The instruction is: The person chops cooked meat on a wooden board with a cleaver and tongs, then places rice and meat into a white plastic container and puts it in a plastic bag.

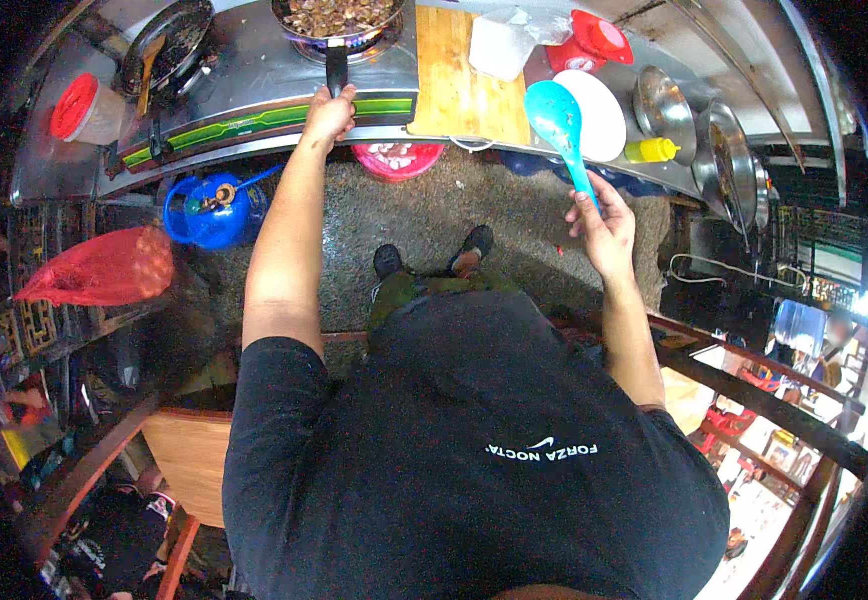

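Observation:
My left hand point(331, 116) grips the black handle point(337, 69) of a frying pan at the top of the view. Chopped brown food point(336, 15) fills the pan, which sits over a lit gas burner point(349, 51). In my right hand point(605, 223) is a blue serving spoon point(556, 112), held by its handle with the bowl pointing away from me. Bits of food cling to the spoon's bowl. Behind the spoon lies a white plate point(597, 120), partly covered by it. A wooden cutting board point(449, 82) lies between the stove and the plate.
A second dark pan point(171, 45) with a wooden spatula point(150, 71) stands left. Around the counter are a red-lidded tub point(85, 112), a yellow squeeze bottle point(652, 151) and metal bowls point(663, 109). Below are a blue gas cylinder point(220, 217), a red mesh bag point(103, 266) and a pink basin point(400, 166).

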The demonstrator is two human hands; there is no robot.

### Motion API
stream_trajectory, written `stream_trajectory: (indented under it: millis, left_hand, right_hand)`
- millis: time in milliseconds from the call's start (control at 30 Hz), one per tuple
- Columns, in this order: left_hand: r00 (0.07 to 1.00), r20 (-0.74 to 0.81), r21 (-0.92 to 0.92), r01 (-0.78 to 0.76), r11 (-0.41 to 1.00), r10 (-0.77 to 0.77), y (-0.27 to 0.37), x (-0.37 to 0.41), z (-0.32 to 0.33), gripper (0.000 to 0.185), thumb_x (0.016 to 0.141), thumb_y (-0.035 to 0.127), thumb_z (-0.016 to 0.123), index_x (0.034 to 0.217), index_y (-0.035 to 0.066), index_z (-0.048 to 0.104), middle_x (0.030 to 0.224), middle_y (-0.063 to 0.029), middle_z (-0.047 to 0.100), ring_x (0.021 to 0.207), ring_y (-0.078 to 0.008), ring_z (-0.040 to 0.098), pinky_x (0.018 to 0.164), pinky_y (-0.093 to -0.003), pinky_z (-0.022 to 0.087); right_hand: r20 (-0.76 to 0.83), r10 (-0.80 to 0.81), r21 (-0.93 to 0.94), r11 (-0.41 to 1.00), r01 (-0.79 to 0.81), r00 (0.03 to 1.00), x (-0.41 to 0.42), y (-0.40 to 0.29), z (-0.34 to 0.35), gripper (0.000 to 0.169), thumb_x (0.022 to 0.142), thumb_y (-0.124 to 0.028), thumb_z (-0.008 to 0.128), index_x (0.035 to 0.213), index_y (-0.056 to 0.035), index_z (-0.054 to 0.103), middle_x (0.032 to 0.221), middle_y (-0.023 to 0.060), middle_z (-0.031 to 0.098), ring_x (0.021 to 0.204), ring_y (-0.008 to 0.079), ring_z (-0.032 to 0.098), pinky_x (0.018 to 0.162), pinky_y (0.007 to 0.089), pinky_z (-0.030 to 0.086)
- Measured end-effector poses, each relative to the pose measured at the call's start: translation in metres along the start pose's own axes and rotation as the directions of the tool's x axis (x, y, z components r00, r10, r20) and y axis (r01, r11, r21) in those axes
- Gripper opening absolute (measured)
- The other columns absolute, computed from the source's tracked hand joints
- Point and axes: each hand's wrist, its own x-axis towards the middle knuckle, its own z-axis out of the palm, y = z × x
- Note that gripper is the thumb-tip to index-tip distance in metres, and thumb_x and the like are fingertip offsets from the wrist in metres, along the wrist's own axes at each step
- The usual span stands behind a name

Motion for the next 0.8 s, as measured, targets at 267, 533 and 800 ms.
stream_trajectory:
  millis: [267,533,800]
  left_hand:
    - [0.999,0.027,0.004,-0.022,1.000,0.022,-0.002,0.001,0.001,0.021,0.095,0.024,0.056,0.091,0.008,0.045,0.063,-0.0006,0.049,0.041,-0.0096,0.045,0.030,-0.0249,0.028]
    - [1.000,0.001,0.042,0.001,0.999,-0.001,0.005,-0.002,-0.004,0.022,0.094,0.024,0.058,0.093,0.006,0.045,0.063,-0.0014,0.050,0.040,-0.0096,0.046,0.030,-0.0252,0.028]
    - [0.996,0.078,-0.275,0.067,0.959,-0.047,0.005,-0.014,-0.023,0.048,0.097,0.050,0.041,0.095,0.004,0.054,0.066,-0.0042,0.054,0.043,-0.0132,0.049,0.032,-0.0264,0.032]
  right_hand:
    - [-0.056,0.078,-0.037,0.996,-0.080,0.995,-0.009,0.010,-0.011,0.040,0.094,-0.012,0.058,0.132,0.0010,0.049,0.100,0.0076,0.064,0.070,0.0085,0.059,0.053,0.0203,0.047]
    - [-0.097,0.082,-0.016,0.996,-0.084,0.992,-0.008,0.013,-0.014,0.040,0.094,-0.011,0.058,0.132,-0.0022,0.051,0.096,0.0060,0.065,0.069,0.0074,0.058,0.052,0.0212,0.048]
    - [-0.090,0.069,-0.018,0.997,-0.071,0.994,-0.006,0.014,-0.012,0.039,0.094,-0.011,0.057,0.132,-0.0023,0.051,0.096,0.0053,0.064,0.067,0.0080,0.057,0.051,0.0217,0.047]
